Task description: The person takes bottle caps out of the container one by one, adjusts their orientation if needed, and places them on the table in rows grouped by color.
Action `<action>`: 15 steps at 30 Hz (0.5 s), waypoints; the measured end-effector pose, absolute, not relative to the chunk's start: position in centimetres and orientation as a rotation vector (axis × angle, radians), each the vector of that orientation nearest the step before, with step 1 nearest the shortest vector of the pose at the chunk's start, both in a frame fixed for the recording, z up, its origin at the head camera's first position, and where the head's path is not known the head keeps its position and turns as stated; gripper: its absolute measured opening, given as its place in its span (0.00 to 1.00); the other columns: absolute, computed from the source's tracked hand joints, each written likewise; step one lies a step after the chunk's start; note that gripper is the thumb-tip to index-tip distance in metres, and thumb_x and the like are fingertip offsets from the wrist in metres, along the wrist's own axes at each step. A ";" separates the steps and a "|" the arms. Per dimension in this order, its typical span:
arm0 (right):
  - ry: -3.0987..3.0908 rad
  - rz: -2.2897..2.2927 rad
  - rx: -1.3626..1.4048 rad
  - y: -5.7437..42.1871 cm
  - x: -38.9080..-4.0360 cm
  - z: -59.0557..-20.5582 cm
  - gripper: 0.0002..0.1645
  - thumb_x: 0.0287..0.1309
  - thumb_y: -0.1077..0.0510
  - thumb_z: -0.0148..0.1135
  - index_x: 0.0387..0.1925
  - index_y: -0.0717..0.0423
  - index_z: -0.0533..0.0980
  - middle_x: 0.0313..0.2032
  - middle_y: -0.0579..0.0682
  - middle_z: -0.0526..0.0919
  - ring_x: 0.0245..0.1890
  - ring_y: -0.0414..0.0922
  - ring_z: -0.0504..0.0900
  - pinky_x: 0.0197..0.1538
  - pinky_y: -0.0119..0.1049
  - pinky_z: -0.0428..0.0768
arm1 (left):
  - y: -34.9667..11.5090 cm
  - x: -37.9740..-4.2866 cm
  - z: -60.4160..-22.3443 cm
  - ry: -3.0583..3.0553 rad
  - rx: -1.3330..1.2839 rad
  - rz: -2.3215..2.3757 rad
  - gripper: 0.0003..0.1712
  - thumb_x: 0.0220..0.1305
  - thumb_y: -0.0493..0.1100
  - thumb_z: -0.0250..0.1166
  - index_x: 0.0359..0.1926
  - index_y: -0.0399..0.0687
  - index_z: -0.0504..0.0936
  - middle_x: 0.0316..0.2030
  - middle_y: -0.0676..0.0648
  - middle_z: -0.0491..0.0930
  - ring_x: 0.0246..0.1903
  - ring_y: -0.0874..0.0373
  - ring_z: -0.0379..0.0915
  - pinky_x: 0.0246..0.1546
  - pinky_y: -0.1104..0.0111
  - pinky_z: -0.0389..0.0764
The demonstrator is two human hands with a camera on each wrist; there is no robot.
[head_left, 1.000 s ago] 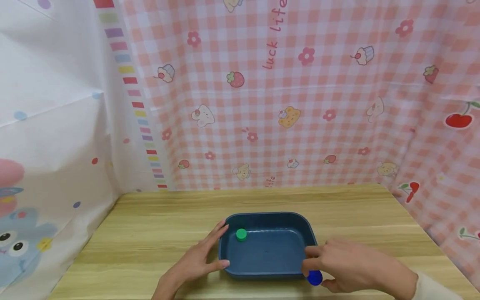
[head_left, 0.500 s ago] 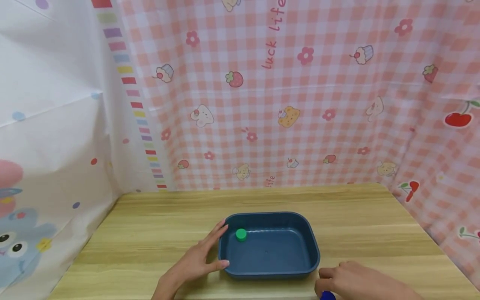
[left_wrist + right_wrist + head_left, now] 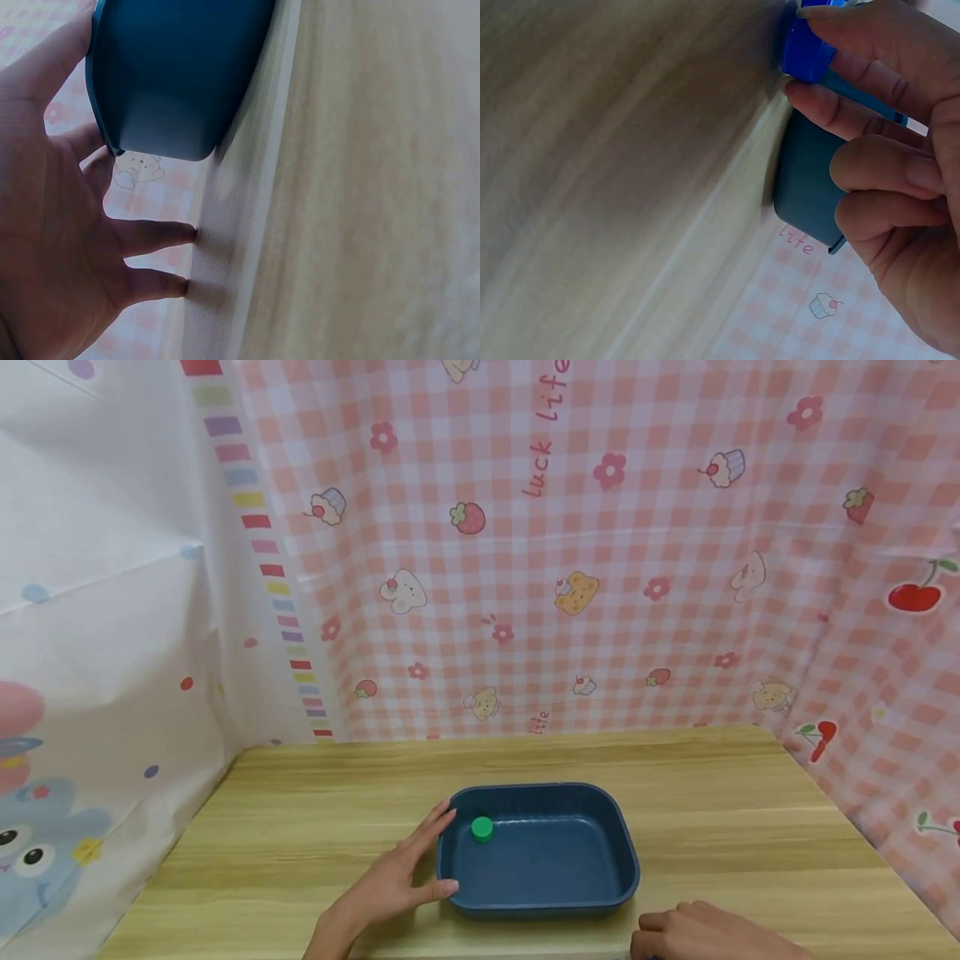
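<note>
A dark blue plastic tub (image 3: 536, 868) sits on the wooden table, and a green bottle cap (image 3: 482, 829) lies inside it at the far left. Along the tub's left side rests my left hand (image 3: 386, 885), its fingers spread and fairly straight, with thumb and fingertips at the rim. In the left wrist view, two lower fingers (image 3: 157, 236) reach down to the tabletop. My right hand (image 3: 705, 935), at the front edge right of the tub, pinches a blue bottle cap (image 3: 808, 49) between thumb and fingers. The head view mostly hides this cap; the right wrist view shows it close to the table.
The wooden table (image 3: 300, 827) runs back to a pink checked curtain (image 3: 525, 610) with cartoon prints. White printed cloth (image 3: 112, 610) hangs on the left, and more pink cloth (image 3: 885, 652) hangs on the right.
My right hand has moved from the tub's front right corner down and right to the front edge, carrying the blue bottle cap. The left hand, tub and green cap stay put.
</note>
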State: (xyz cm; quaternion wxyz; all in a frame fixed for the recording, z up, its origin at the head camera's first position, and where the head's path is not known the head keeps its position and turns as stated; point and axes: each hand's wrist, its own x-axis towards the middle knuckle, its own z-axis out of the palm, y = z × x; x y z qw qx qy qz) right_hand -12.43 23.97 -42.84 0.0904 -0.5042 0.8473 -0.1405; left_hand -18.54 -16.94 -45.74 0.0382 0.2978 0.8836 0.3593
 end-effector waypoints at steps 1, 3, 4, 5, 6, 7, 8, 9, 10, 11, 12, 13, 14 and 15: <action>2.523 -0.413 -1.502 24.0 -12.4 -42.9 0.06 0.66 0.43 0.54 0.35 0.34 0.76 0.29 0.24 0.67 0.22 0.23 0.65 0.23 0.16 0.62 | -16.9 -18.5 -45.7 2.712 0.914 1.102 0.47 0.62 0.59 0.63 0.75 0.59 0.50 0.75 0.55 0.40 0.68 0.41 0.50 0.55 0.35 0.62; 2.524 -0.422 -1.488 23.9 -12.4 -43.1 0.07 0.66 0.43 0.54 0.35 0.34 0.76 0.29 0.24 0.67 0.22 0.23 0.65 0.23 0.17 0.62 | -16.9 -18.5 -45.7 2.716 0.916 1.099 0.47 0.62 0.59 0.63 0.75 0.59 0.50 0.75 0.55 0.40 0.68 0.41 0.51 0.55 0.35 0.62; 2.525 -0.418 -1.491 23.9 -12.4 -43.2 0.07 0.66 0.43 0.54 0.35 0.34 0.76 0.29 0.24 0.67 0.22 0.23 0.65 0.23 0.17 0.62 | -17.0 -18.5 -45.7 2.716 0.918 1.100 0.47 0.62 0.60 0.63 0.75 0.59 0.50 0.75 0.55 0.40 0.68 0.41 0.51 0.55 0.36 0.62; 2.526 -0.416 -1.494 23.9 -12.4 -43.2 0.07 0.67 0.43 0.54 0.35 0.35 0.76 0.29 0.24 0.67 0.22 0.23 0.65 0.23 0.17 0.62 | -17.0 -18.5 -45.7 2.715 0.919 1.101 0.47 0.62 0.60 0.63 0.75 0.59 0.50 0.75 0.55 0.40 0.68 0.41 0.51 0.55 0.35 0.62; 2.521 -0.423 -1.486 23.9 -12.5 -43.3 0.07 0.67 0.43 0.54 0.35 0.35 0.76 0.29 0.24 0.67 0.22 0.23 0.65 0.23 0.17 0.63 | -17.0 -18.5 -45.7 2.714 0.922 1.102 0.47 0.62 0.59 0.63 0.75 0.59 0.50 0.75 0.55 0.40 0.68 0.41 0.50 0.55 0.35 0.62; 2.519 -0.427 -1.483 23.9 -12.5 -43.4 0.07 0.67 0.43 0.54 0.36 0.35 0.76 0.29 0.24 0.67 0.22 0.23 0.66 0.23 0.17 0.63 | -17.0 -18.5 -45.7 2.714 0.923 1.103 0.47 0.62 0.59 0.63 0.75 0.59 0.50 0.75 0.54 0.40 0.68 0.41 0.50 0.55 0.35 0.62; 2.517 -0.433 -1.482 23.9 -12.5 -43.4 0.07 0.67 0.43 0.54 0.36 0.35 0.76 0.29 0.24 0.67 0.22 0.23 0.66 0.23 0.17 0.63 | -17.0 -18.5 -45.7 2.712 0.924 1.106 0.47 0.62 0.59 0.63 0.75 0.59 0.50 0.75 0.54 0.40 0.68 0.41 0.50 0.55 0.35 0.62; 2.518 -0.436 -1.490 24.0 -12.5 -43.5 0.07 0.67 0.43 0.54 0.35 0.35 0.76 0.29 0.24 0.67 0.22 0.23 0.66 0.23 0.16 0.63 | -17.0 -18.6 -45.8 2.709 0.926 1.110 0.47 0.62 0.59 0.63 0.75 0.59 0.50 0.75 0.54 0.40 0.69 0.41 0.50 0.55 0.35 0.62; 2.522 -0.437 -1.501 24.0 -12.5 -43.6 0.07 0.67 0.43 0.54 0.35 0.35 0.76 0.29 0.24 0.67 0.22 0.23 0.66 0.23 0.16 0.62 | -17.0 -18.6 -45.8 2.706 0.930 1.115 0.47 0.62 0.59 0.63 0.75 0.59 0.50 0.75 0.53 0.40 0.69 0.41 0.50 0.55 0.35 0.62; 2.526 -0.443 -1.502 24.0 -12.5 -43.6 0.07 0.67 0.43 0.54 0.35 0.35 0.76 0.29 0.24 0.68 0.22 0.23 0.66 0.23 0.16 0.62 | -17.0 -18.6 -45.9 2.703 0.934 1.118 0.47 0.62 0.59 0.63 0.75 0.59 0.50 0.75 0.53 0.40 0.69 0.41 0.50 0.55 0.35 0.62; 2.526 -0.449 -1.501 24.0 -12.5 -43.7 0.07 0.67 0.43 0.54 0.35 0.35 0.76 0.29 0.23 0.68 0.22 0.23 0.66 0.23 0.16 0.62 | -17.0 -18.7 -45.9 2.701 0.939 1.122 0.47 0.62 0.59 0.63 0.75 0.59 0.50 0.75 0.52 0.40 0.69 0.41 0.49 0.55 0.35 0.62; 2.528 -0.452 -1.505 24.0 -12.5 -43.7 0.06 0.67 0.44 0.54 0.35 0.35 0.76 0.29 0.23 0.68 0.22 0.23 0.66 0.23 0.16 0.62 | -17.0 -18.7 -46.0 2.698 0.942 1.126 0.47 0.62 0.58 0.63 0.75 0.59 0.50 0.75 0.53 0.40 0.69 0.41 0.49 0.55 0.36 0.62; 2.530 -0.452 -1.507 24.0 -12.5 -43.7 0.06 0.67 0.44 0.54 0.35 0.35 0.76 0.29 0.23 0.68 0.22 0.23 0.66 0.24 0.16 0.62 | -17.0 -18.7 -46.0 2.694 0.947 1.132 0.47 0.63 0.58 0.63 0.75 0.59 0.50 0.75 0.52 0.40 0.69 0.41 0.49 0.55 0.36 0.62; 2.532 -0.450 -1.508 24.0 -12.5 -43.8 0.06 0.67 0.44 0.54 0.34 0.35 0.76 0.29 0.23 0.68 0.22 0.23 0.66 0.23 0.16 0.62 | -17.0 -18.7 -46.0 2.692 0.951 1.135 0.47 0.63 0.58 0.63 0.75 0.58 0.49 0.75 0.52 0.40 0.69 0.41 0.49 0.55 0.36 0.62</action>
